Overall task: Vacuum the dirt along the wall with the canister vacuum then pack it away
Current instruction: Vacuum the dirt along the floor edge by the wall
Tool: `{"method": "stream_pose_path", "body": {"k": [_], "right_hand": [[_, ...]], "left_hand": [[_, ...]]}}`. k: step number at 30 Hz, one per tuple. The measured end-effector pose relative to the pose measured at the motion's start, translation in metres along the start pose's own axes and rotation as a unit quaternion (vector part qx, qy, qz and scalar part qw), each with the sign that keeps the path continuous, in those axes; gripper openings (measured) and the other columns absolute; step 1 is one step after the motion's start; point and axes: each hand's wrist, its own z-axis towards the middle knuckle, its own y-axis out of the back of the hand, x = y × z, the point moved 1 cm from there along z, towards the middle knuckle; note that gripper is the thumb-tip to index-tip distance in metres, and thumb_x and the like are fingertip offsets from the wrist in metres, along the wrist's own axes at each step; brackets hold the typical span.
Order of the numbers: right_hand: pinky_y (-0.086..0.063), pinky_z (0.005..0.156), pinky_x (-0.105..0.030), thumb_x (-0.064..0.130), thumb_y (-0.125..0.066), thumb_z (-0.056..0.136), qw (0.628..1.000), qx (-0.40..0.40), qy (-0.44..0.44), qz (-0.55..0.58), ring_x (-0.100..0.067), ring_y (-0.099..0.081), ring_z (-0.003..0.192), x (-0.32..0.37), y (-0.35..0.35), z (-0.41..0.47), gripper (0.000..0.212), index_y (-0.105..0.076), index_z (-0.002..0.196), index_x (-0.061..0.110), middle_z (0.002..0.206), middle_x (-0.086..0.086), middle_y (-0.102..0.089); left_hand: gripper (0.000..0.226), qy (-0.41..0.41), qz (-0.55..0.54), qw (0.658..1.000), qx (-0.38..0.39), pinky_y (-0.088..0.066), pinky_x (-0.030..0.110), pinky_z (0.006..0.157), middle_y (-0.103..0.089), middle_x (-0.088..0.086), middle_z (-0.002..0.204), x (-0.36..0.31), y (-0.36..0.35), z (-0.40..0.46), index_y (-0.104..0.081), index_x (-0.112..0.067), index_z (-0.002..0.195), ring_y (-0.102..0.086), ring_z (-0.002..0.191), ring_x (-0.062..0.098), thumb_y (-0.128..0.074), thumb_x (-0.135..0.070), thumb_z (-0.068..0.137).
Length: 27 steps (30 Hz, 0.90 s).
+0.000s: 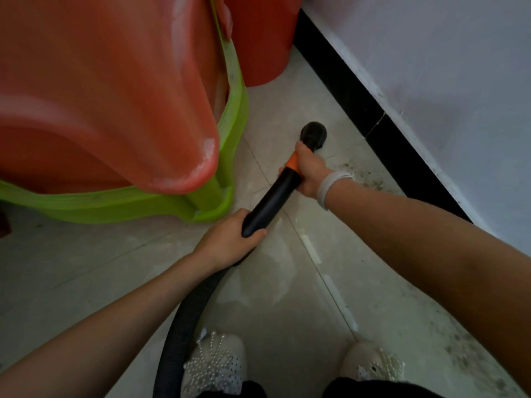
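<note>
**Both hands on the vacuum wand near the wall**

A large orange plastic tub (100,90) sits nested in a lime-green plastic basin (232,130) on the pale tiled floor (287,297); their contents are hidden. The black rigid vacuum wand with an orange collar (275,196) slants towards the black skirting board (373,110), its round black nozzle (314,135) on the floor beside a patch of dark dirt (370,179). The right hand (309,170) wraps round the collar, arm stretched forward. The left hand (230,239) grips the wand's lower end, where the ribbed grey hose (184,320) begins.
</note>
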Motion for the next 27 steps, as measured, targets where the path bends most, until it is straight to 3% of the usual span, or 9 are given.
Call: {"method": "stream_pose_path", "body": {"k": [5, 9, 13, 18, 22, 24, 27], "right_hand": [[-0.050, 0.048, -0.033, 0.031, -0.054, 0.095, 0.998, -0.023, 0.028, 0.049, -0.023, -0.052, 0.050, 0.027, 0.017, 0.023, 0.031, -0.042, 0.109, 0.006, 0.072, -0.011, -0.048], [-0.050, 0.053, -0.034, 0.037, -0.051, 0.095, 0.998, 0.004, 0.009, 0.060, -0.021, -0.052, 0.052, 0.023, 0.021, 0.024, 0.035, -0.042, 0.110, 0.008, 0.070, -0.009, -0.048], [-0.050, 0.056, -0.035, 0.038, -0.049, 0.096, 0.998, 0.028, -0.014, 0.062, -0.022, -0.050, 0.056, -0.007, 0.004, 0.002, 0.032, -0.038, 0.106, 0.010, 0.074, -0.008, -0.044], [-0.055, 0.059, -0.036, 0.031, -0.048, 0.097, 0.989, 0.113, -0.091, -0.006, -0.024, -0.051, 0.064, -0.055, -0.011, -0.032, 0.026, -0.039, 0.083, 0.011, 0.073, -0.009, -0.044], [-0.048, 0.064, -0.035, 0.028, -0.049, 0.096, 0.988, 0.075, -0.049, -0.127, -0.018, -0.051, 0.063, -0.054, -0.013, -0.032, 0.019, -0.046, 0.084, 0.014, 0.073, -0.007, -0.049], [-0.046, 0.070, -0.037, 0.030, -0.046, 0.097, 0.984, 0.064, -0.039, -0.165, -0.019, -0.051, 0.066, -0.050, -0.017, -0.027, 0.019, -0.046, 0.095, 0.012, 0.076, -0.007, -0.050], [-0.048, 0.071, -0.040, 0.033, -0.040, 0.099, 0.978, 0.086, -0.039, -0.187, -0.020, -0.051, 0.068, -0.063, -0.026, -0.032, 0.020, -0.044, 0.099, 0.013, 0.078, -0.008, -0.050]], "left_hand": [[0.050, -0.041, -0.028, 0.999, -0.013, -0.044, 0.029, 0.084, -0.056, 0.005, 0.117, -0.005, 0.001, 0.005, -0.046, -0.016, 0.128, -0.055, 0.106, 0.021, -0.066, -0.031, 0.084], [0.048, -0.024, -0.013, 0.999, -0.036, -0.040, 0.025, 0.082, -0.054, 0.005, 0.123, 0.003, 0.005, 0.002, -0.046, -0.015, 0.130, -0.053, 0.109, 0.021, -0.061, -0.031, 0.088], [0.035, -0.006, 0.005, 1.000, -0.024, -0.048, 0.036, 0.078, -0.061, 0.006, 0.105, 0.011, 0.007, -0.005, -0.055, -0.014, 0.115, -0.058, 0.094, 0.022, -0.057, -0.038, 0.090], [0.036, 0.048, -0.011, 0.999, 0.009, -0.045, 0.032, 0.062, -0.062, 0.004, 0.074, 0.014, -0.008, -0.023, -0.049, -0.017, 0.094, -0.060, 0.068, 0.019, -0.054, -0.052, 0.087], [0.035, 0.075, -0.033, 0.996, 0.023, -0.049, 0.033, 0.061, -0.061, 0.001, 0.065, 0.025, -0.009, -0.041, -0.047, -0.018, 0.085, -0.060, 0.059, 0.016, -0.053, -0.053, 0.086], [0.034, 0.081, -0.036, 0.995, 0.041, -0.050, 0.032, 0.060, -0.063, 0.000, 0.064, 0.028, -0.007, -0.047, -0.049, -0.019, 0.085, -0.062, 0.057, 0.014, -0.054, -0.053, 0.086], [0.032, 0.115, -0.144, 0.981, 0.060, -0.049, 0.027, 0.053, -0.064, -0.002, 0.058, 0.030, -0.002, -0.050, -0.052, -0.016, 0.081, -0.061, 0.050, 0.013, -0.055, -0.047, 0.088]]}}
